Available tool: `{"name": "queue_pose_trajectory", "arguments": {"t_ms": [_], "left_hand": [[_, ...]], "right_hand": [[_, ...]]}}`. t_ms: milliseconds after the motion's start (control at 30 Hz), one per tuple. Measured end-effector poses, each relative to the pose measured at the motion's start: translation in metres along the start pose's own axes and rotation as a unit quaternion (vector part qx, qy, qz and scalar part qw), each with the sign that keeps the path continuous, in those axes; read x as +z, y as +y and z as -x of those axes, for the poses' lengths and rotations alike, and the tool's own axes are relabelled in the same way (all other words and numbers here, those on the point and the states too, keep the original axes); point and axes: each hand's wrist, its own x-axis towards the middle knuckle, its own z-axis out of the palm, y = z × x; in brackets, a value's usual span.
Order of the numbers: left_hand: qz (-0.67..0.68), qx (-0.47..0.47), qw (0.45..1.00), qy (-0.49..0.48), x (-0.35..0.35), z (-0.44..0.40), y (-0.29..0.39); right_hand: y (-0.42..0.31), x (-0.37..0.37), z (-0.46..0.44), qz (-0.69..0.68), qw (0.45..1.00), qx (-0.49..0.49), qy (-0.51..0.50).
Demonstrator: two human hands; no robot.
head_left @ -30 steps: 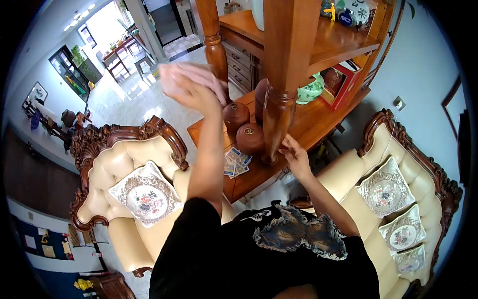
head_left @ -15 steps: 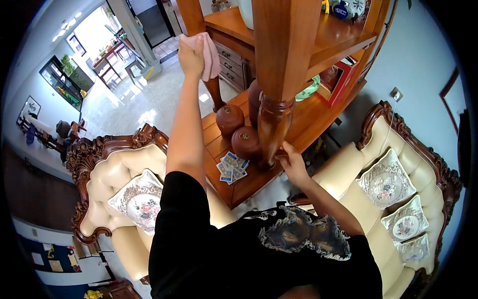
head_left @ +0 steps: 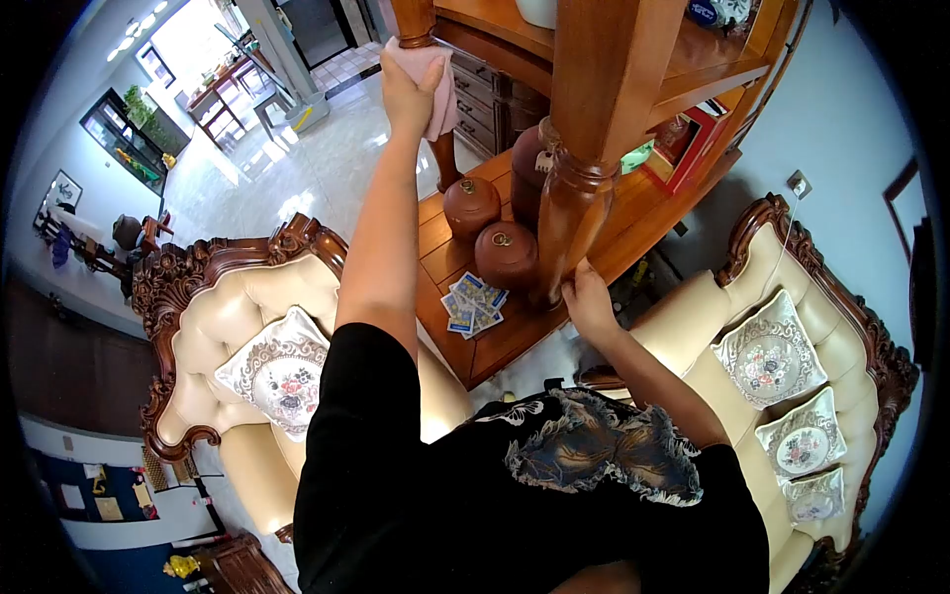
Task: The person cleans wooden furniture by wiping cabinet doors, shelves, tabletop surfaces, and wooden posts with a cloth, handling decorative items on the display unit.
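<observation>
My left hand (head_left: 406,94) is closed on a pink cloth (head_left: 441,94), which wraps around the turned far-left leg (head_left: 443,158) of a wooden shelf unit. My right hand (head_left: 592,303) is at the edge of the lower wooden shelf (head_left: 450,351), beside the foot of the thick near leg (head_left: 574,213). Its fingers look curled on that edge, partly hidden. Between the legs stand two round reddish-brown lidded jars, the left jar (head_left: 471,206) and the front jar (head_left: 506,254), with a taller brown jar (head_left: 529,178) behind. Several cards (head_left: 475,304) lie fanned near the shelf's front corner.
A cream armchair (head_left: 247,396) with carved wood is on the left, and a cream sofa (head_left: 683,371) with several cushions on the right. Farther right on the shelf stands a red box (head_left: 688,148). A drawer cabinet (head_left: 475,99) is behind.
The view has shifted, so the shelf appears higher and farther right. The cloth now sits more snugly around the far leg. My right hand's fingers look more drawn in at the shelf edge.
</observation>
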Motion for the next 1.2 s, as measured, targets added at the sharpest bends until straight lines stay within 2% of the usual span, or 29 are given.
{"name": "queue_pose_trajectory", "arguments": {"t_ms": [100, 167, 200, 233, 300, 333, 400, 500, 567, 600, 667, 700, 767, 800, 867, 900, 967, 1000, 1033, 1067, 1100, 1167, 1200], "left_hand": [[-0.02, 0.024, 0.999, 0.023, 0.009, 0.015, -0.017], [0.04, 0.041, 0.998, 0.026, 0.011, 0.033, -0.032], [0.03, -0.054, 0.998, -0.008, 0.011, 0.045, -0.042], [0.031, -0.053, 0.998, -0.01, 0.01, 0.055, -0.048], [0.048, -0.173, 0.981, -0.072, 0.009, 0.072, -0.058], [0.048, -0.173, 0.981, -0.073, 0.01, 0.082, -0.073], [0.044, -0.244, 0.957, -0.151, 0.016, 0.101, -0.107], [0.112, -0.232, 0.95, -0.176, 0.016, 0.123, -0.118], [0.33, -0.365, 0.86, -0.136, 0.019, 0.132, -0.118], [0.328, -0.362, 0.862, -0.138, 0.019, 0.132, -0.112], [0.462, -0.452, 0.762, -0.039, 0.016, 0.122, -0.088], [0.461, -0.449, 0.764, -0.042, 0.014, 0.119, -0.083], [0.601, -0.335, 0.726, 0.009, 0.014, 0.114, -0.081], [0.6, -0.335, 0.726, 0.005, 0.009, 0.111, -0.082], [0.698, -0.283, 0.652, 0.085, -0.013, 0.098, -0.066], [0.696, -0.284, 0.654, 0.085, -0.025, 0.094, -0.049], [0.75, -0.246, 0.609, 0.08, -0.056, 0.087, -0.007], [0.747, -0.247, 0.611, 0.082, -0.066, 0.089, 0.001], [0.759, -0.213, 0.615, 0.024, -0.076, 0.092, 0.007], [0.766, -0.18, 0.616, -0.034, -0.086, 0.094, 0.02], [0.765, -0.181, 0.617, -0.033, -0.094, 0.093, 0.033], [0.62, -0.255, 0.742, 0.033, -0.106, 0.091, 0.07], [0.661, -0.248, 0.707, 0.03, -0.112, 0.097, 0.078]], "right_hand": [[-0.009, 0.0, 0.003, -0.018, 0.997, -0.053, 0.046], [-0.016, -0.004, 0.004, -0.01, 0.999, -0.036, 0.036], [-0.018, -0.005, 0.005, -0.004, 1.0, -0.018, 0.022], [-0.017, -0.005, 0.005, -0.004, 1.0, -0.016, 0.024], [-0.012, -0.003, 0.004, -0.005, 1.0, -0.006, 0.017], [-0.01, -0.001, 0.005, -0.005, 1.0, -0.005, 0.018], [-0.006, 0.002, 0.004, 0.02, 1.0, 0.01, 0.018], [0.0, 0.007, 0.005, 0.03, 0.999, 0.001, 0.037], [-0.011, 0.001, 0.005, 0.012, 0.999, -0.002, 0.034], [-0.013, 0.0, 0.005, 0.009, 1.0, 0.004, 0.028], [-0.015, 0.0, 0.004, 0.001, 1.0, 0.007, 0.025], [-0.016, 0.0, 0.004, -0.003, 1.0, 0.021, 0.019], [-0.012, 0.001, 0.004, -0.009, 0.999, 0.035, 0.018], [-0.004, 0.004, 0.004, -0.018, 0.999, 0.029, 0.012], [0.005, 0.003, 0.005, -0.028, 0.999, 0.022, 0.007], [0.007, 0.001, 0.005, -0.048, 0.999, 0.001, 0.002], [0.009, -0.003, 0.008, -0.07, 0.997, -0.019, -0.009], [0.004, -0.01, 0.009, -0.065, 0.998, -0.022, -0.003], [-0.001, -0.017, 0.011, -0.06, 0.998, -0.024, 0.002], [-0.005, -0.023, 0.012, -0.171, 0.985, 0.015, 0.002], [-0.006, -0.029, 0.011, -0.2, 0.979, 0.027, 0.021], [-0.002, -0.04, 0.015, -0.254, 0.963, 0.014, 0.093], [-0.006, -0.047, 0.018, -0.305, 0.946, 0.011, 0.111]]}}
